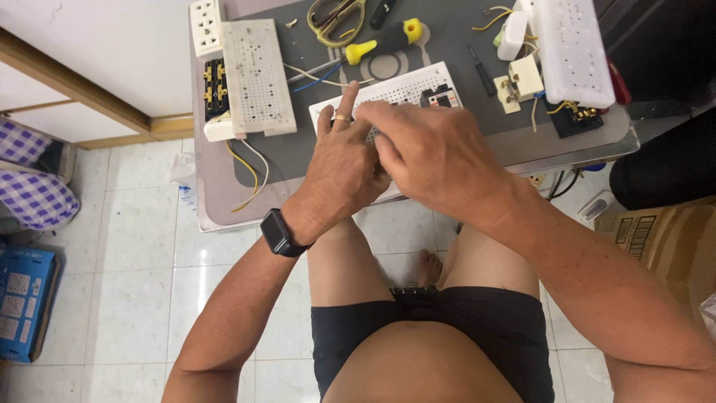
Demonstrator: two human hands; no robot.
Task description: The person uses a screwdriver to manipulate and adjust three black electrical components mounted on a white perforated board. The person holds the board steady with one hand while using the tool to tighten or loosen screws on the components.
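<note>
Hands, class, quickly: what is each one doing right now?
Left hand: fingers spread, resting on the white perforated panel.
Right hand: fingers curled against the panel; grip cannot be told.

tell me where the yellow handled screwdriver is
The screwdriver lies at the table's far edge, between the scissors and the white perforated board under both hands.

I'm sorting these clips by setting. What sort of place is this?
Probably a home or small electrical repair corner: a low work table on a tiled floor holds opened socket strips, loose wires and a yellow-tipped screwdriver.
</note>
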